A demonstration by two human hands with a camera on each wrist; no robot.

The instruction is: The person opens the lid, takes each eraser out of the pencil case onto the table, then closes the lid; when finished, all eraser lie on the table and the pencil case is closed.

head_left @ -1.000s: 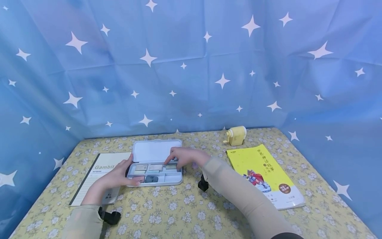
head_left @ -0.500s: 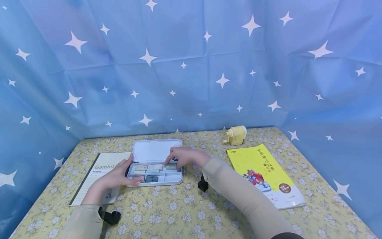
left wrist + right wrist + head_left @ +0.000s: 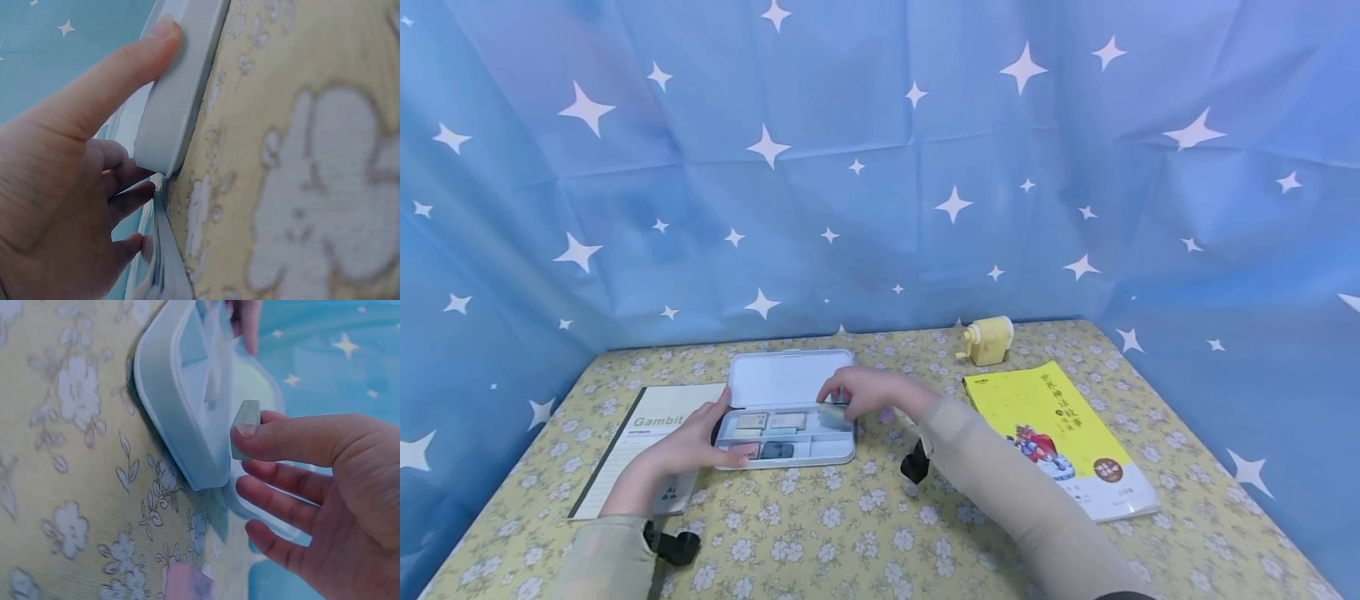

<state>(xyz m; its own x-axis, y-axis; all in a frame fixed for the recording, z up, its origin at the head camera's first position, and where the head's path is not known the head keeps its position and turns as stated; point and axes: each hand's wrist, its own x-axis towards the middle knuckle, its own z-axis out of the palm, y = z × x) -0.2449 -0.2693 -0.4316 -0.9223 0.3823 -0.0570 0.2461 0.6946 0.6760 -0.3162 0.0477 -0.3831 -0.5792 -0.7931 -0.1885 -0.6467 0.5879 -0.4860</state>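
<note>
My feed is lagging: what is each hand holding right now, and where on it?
Right hand pinches a small grey-green eraser by its end. Left hand grips the left end wall of the open pencil case.

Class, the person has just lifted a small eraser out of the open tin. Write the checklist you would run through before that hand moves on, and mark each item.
1. Eraser pinched in right hand: ok.
2. Left hand steadying the tin by its left end: ok.
3. Lid open and out of the way: ok.
4. Eraser clear above the tin's rim: cannot tell.
5. Notebook, yellow book and sharpener apart from the tin: ok.
</note>
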